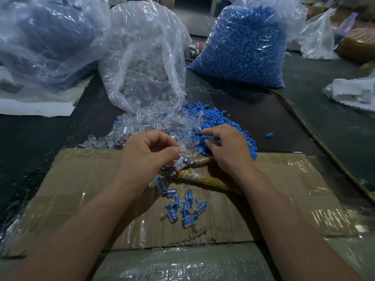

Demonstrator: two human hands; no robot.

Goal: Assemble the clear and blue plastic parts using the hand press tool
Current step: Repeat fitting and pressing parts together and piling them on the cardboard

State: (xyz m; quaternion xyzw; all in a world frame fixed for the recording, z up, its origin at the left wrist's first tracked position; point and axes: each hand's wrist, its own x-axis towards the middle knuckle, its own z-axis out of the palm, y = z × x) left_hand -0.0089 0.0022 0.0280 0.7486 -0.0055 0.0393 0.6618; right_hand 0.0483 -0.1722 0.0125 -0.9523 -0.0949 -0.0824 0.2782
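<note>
Clear part (181,148): left fingers (169,154) pinch | blue part (210,136): right fingers (214,129) pinch | cardboard (81,179) far edge below

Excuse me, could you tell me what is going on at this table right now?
A person is putting small plastic parts together. The left hand pinches what looks like a clear part, and the right hand pinches a blue part. The hand press tool lies on the cardboard beneath the hands, not gripped. A handful of finished pieces, blue inside clear, lie on the cardboard nearer the person.
</note>
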